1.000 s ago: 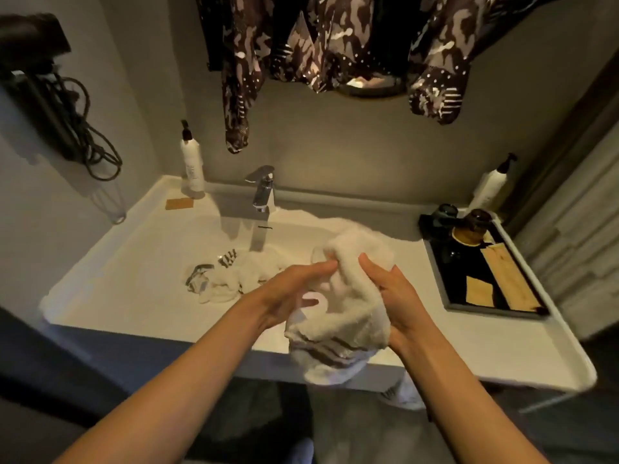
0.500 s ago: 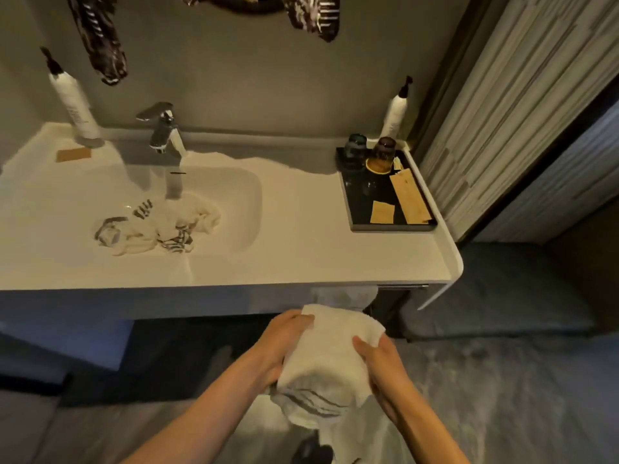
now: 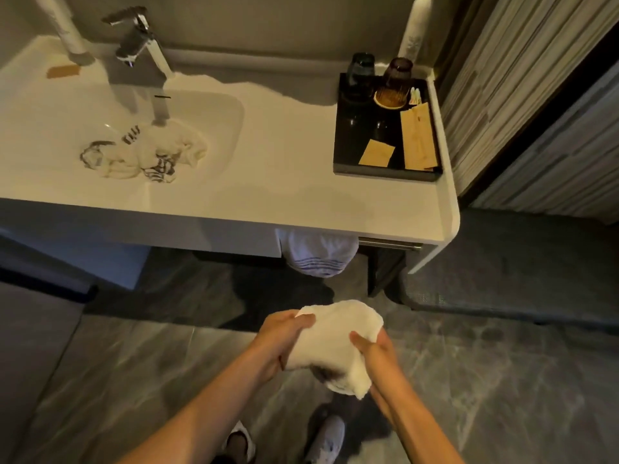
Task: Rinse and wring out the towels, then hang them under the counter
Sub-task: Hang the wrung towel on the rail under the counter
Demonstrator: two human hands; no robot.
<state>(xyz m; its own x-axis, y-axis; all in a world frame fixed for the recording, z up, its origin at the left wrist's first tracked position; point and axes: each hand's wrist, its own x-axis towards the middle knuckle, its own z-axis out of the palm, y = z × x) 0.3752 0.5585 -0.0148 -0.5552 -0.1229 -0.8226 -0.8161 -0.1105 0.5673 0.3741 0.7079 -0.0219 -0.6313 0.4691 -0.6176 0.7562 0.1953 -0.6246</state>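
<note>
Towel in hand [image 3: 338, 343]: bunched white terry, held low over the floor [image 3: 485, 380], out in front of the surface's front edge [image 3: 234, 216] and below it.
Left hand [image 3: 284, 339]: fingers closed on the bundle's upper left end.
Right hand [image 3: 375, 353]: fingers wrapped round the lower right side, gripping.
Handling: soft, limp, probably damp and heavier than dry; no firm shape, likely to sag and drip; not fragile.
Where to hold: best by two corners or one long edge once shaken out, for draping.
Rail [image 3: 388, 244]: under the surface's right front corner, a bare stretch showing.
Hung towel [image 3: 318, 252]: already draped just left of that bare stretch.
Remaining towels [image 3: 147, 152]: heaped in the basin [image 3: 217, 122] under the tap [image 3: 140, 41].
Room: floor open ahead; front edge overhangs the rail, side panel [image 3: 432, 252] closes the right end.
Tray [image 3: 338, 142]: near the surface's right edge, clear of the route.
</note>
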